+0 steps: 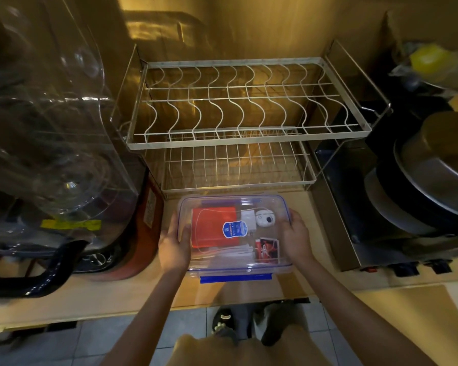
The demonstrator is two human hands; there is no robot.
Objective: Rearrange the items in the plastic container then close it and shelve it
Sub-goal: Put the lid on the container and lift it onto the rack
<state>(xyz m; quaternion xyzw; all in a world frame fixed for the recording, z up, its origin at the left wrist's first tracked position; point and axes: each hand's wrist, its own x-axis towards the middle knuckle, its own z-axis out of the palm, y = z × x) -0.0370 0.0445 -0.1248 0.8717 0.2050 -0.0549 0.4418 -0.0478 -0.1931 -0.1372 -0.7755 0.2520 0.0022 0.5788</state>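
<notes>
Since the rack (245, 101) sits straight behind the box (233, 233), dead ahead of you, the move looks like a forward push or lift, long axis running left to right between your palms. You've got the box on the counter (117, 294), lid on, blue latch (236, 278) facing you. Left hand (173, 244) wraps the left end, right hand (296, 237) the right end, fingers curled onto the sides, equally close. Through the clear lid: red packet (209, 228), blue label (234, 229), small white gadget (265, 219).
</notes>
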